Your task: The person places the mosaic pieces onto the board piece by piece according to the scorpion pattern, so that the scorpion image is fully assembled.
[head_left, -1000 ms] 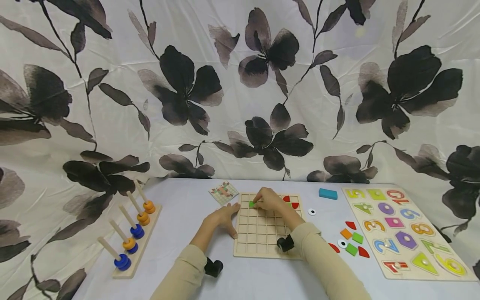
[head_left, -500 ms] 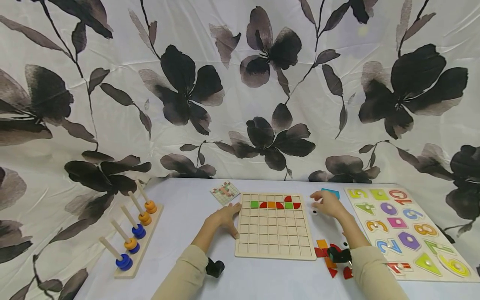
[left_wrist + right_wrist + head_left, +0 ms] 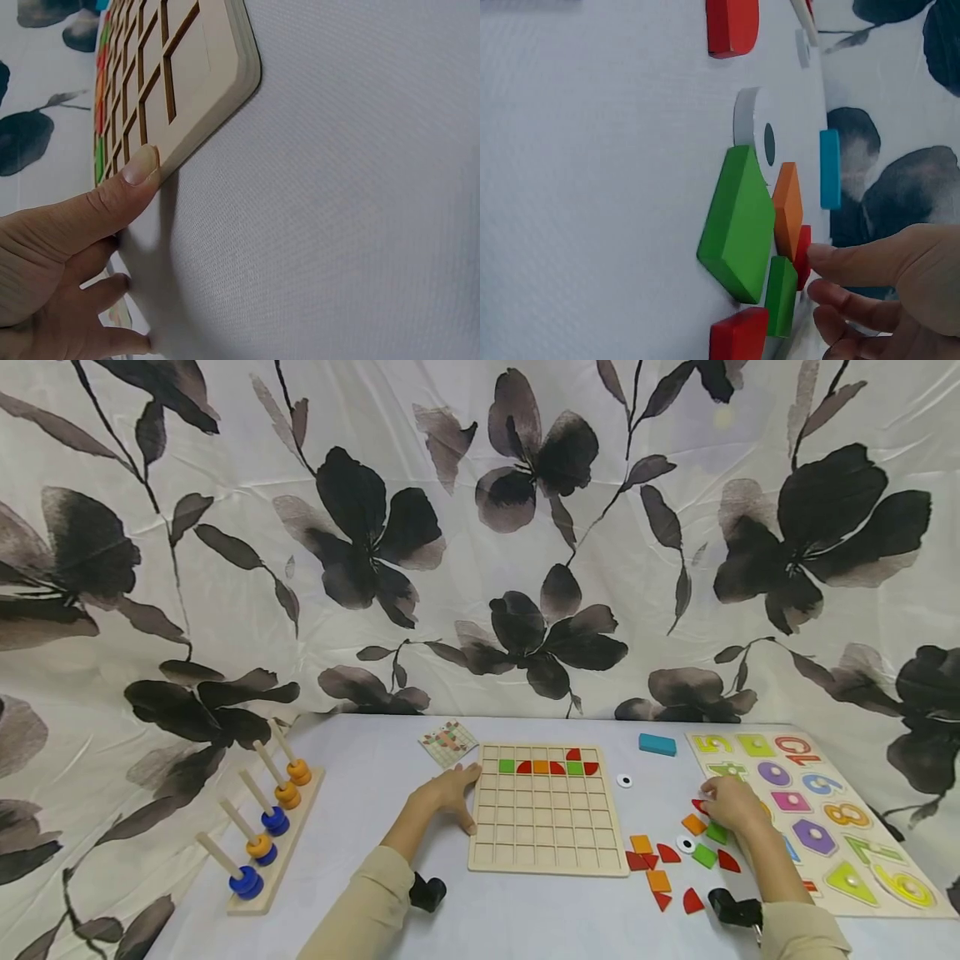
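Observation:
A wooden grid board lies in the middle of the table, with green, red and orange pieces set in its upper rows. My left hand rests at its left side; in the left wrist view the thumb presses the board's rim while the other fingers spread beyond it. My right hand is over the loose pieces at the right. Its thumb and bent fingertips are at a red quarter-round piece, which still lies on the table. Beside it lie an orange square and green squares.
A pattern card lies behind the board. More red and orange pieces are scattered right of it, with white rings and a blue block. A number puzzle stretches along the right; a peg stacker stands left.
My right hand has left the board's upper row, where red and orange pieces now show between the green ones, and moved right to the loose pieces. The left hand has stayed put.

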Tool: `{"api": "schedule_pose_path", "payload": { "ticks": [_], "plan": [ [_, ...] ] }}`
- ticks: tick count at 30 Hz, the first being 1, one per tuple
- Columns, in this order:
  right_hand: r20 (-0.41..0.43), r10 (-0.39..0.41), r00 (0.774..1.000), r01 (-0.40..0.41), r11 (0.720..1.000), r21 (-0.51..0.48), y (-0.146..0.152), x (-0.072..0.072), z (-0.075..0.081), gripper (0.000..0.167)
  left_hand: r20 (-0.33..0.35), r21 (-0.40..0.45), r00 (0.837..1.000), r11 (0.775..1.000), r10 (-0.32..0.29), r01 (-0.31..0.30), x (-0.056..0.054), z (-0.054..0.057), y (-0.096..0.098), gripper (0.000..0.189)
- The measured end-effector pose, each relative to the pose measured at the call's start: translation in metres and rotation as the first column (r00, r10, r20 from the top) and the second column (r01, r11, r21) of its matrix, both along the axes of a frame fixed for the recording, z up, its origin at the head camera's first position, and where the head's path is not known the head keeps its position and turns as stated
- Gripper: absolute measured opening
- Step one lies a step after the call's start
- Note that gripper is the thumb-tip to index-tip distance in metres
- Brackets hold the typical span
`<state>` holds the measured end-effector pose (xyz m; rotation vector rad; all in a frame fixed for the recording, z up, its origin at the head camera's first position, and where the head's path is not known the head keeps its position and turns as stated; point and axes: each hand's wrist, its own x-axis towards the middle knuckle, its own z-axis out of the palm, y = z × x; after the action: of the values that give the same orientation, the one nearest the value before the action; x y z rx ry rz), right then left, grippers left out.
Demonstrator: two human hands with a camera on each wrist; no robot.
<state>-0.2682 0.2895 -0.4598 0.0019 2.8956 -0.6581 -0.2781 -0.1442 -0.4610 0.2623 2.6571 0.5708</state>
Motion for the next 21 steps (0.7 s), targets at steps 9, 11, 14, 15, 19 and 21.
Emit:
{"api": "schedule_pose_path", "payload": {
  "ticks": [9,11,14,15,19,21],
  "plan": [
    [-0.031,0.073,0.997,-0.073,0.997,-0.015,-0.006,-0.001,-0.006,0.021,0.002,0.007,1.0,1.0,-0.005,0.004,-0.003,-0.003,-0.002,0.108],
    [-0.03,0.07,0.997,-0.071,0.997,-0.019,-0.006,-0.001,-0.006,0.021,-0.003,0.006,1.0,1.0,-0.006,0.006,-0.003,-0.004,-0.002,0.108],
    [-0.022,0.059,0.998,-0.06,0.997,-0.051,-0.006,-0.002,-0.006,0.018,-0.002,0.003,1.0,1.0,-0.002,0.002,-0.003,-0.005,-0.002,0.108],
    [-0.018,0.055,0.998,-0.056,0.996,-0.066,-0.006,-0.002,-0.006,0.017,-0.002,0.002,1.0,1.0,0.0,0.0,-0.002,-0.005,-0.001,0.107],
    [-0.019,0.054,0.998,-0.056,0.989,-0.138,-0.008,-0.003,-0.008,0.016,0.007,0.003,1.0,1.0,0.01,-0.01,-0.001,-0.003,-0.001,0.107],
    [-0.043,0.073,0.996,-0.08,0.978,-0.192,-0.013,-0.004,-0.007,0.017,0.009,0.004,1.0,1.0,0.012,-0.012,-0.001,-0.002,0.0,0.107]
  ]
}}
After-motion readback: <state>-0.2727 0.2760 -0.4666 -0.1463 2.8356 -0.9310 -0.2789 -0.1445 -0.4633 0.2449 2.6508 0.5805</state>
